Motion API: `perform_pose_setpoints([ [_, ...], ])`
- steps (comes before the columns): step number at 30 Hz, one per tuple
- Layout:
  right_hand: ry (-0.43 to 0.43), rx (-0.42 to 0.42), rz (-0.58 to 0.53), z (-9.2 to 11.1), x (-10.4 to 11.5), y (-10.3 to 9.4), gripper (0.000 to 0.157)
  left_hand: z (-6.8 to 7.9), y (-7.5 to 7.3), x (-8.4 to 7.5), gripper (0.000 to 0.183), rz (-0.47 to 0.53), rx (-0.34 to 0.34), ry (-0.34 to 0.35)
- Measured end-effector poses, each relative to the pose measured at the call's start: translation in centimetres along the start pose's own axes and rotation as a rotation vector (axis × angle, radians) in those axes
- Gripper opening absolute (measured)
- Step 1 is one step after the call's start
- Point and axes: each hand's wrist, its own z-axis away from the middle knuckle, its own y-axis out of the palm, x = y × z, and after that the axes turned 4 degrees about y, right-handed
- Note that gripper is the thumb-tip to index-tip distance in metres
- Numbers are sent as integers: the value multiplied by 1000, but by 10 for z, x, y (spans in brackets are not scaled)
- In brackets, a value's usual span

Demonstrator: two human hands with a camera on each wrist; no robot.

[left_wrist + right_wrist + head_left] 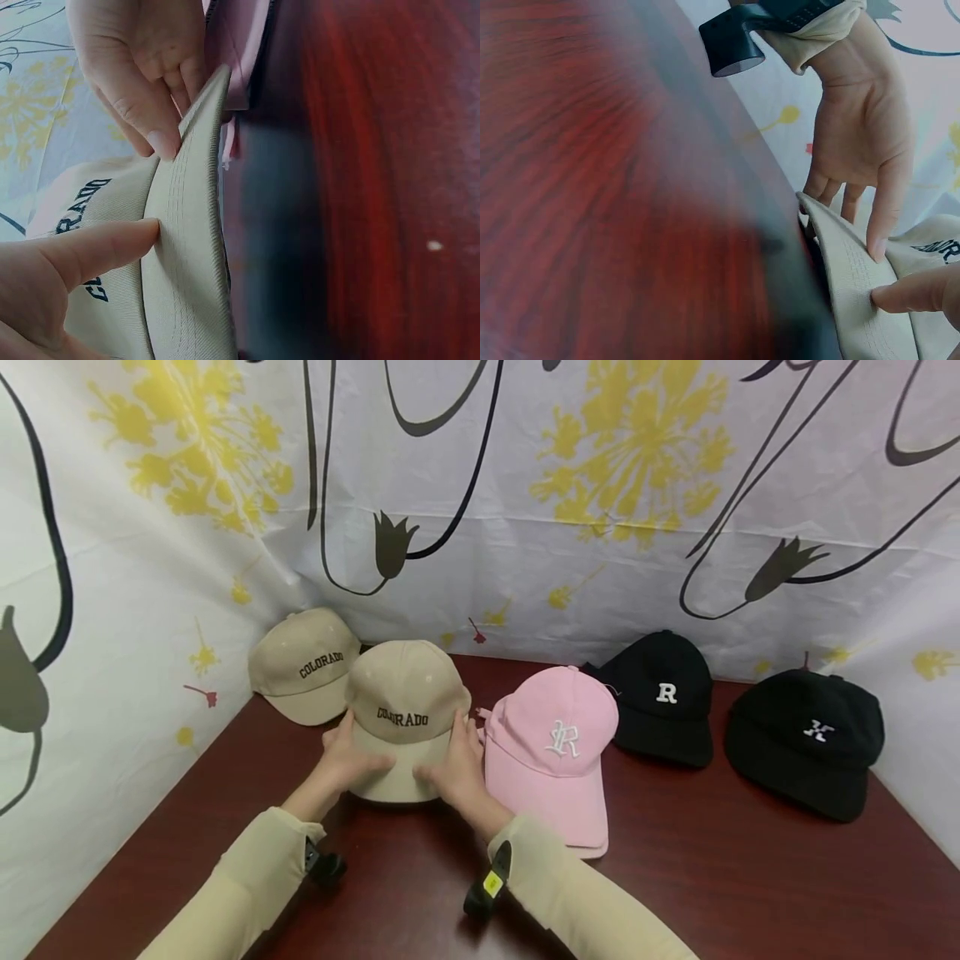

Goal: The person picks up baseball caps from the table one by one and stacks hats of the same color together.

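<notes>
A beige baseball cap [401, 693] lettered COLORADO sits at the left middle of the table, its brim toward me. My left hand [347, 760] holds its left side, and my right hand [461, 764] holds the right side. Both thumbs press on top of the brim [187, 247], while the other fingers go round its sides and partly out of sight. In the right wrist view, the left hand's fingers [851, 202] reach behind the brim edge. A second beige COLORADO cap [303, 664] lies just behind and left. Right beside my right hand is a pink cap [555, 727].
Farther right are a black cap with a white R [663, 693] and another black cap [806, 739] with a white emblem. A patterned cloth [495, 585] hangs behind and at both sides of the dark red table [675, 860].
</notes>
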Motion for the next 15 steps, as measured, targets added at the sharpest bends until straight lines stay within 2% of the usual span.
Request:
perform_pose_setpoints([
  [6, 27, 27, 41, 4, -3, 3, 104, 5, 0, 5, 100, -60, 13, -22],
  [15, 27, 63, 126, 10, -4, 4, 103, 12, -4, 10, 100, -115, 71, -36],
])
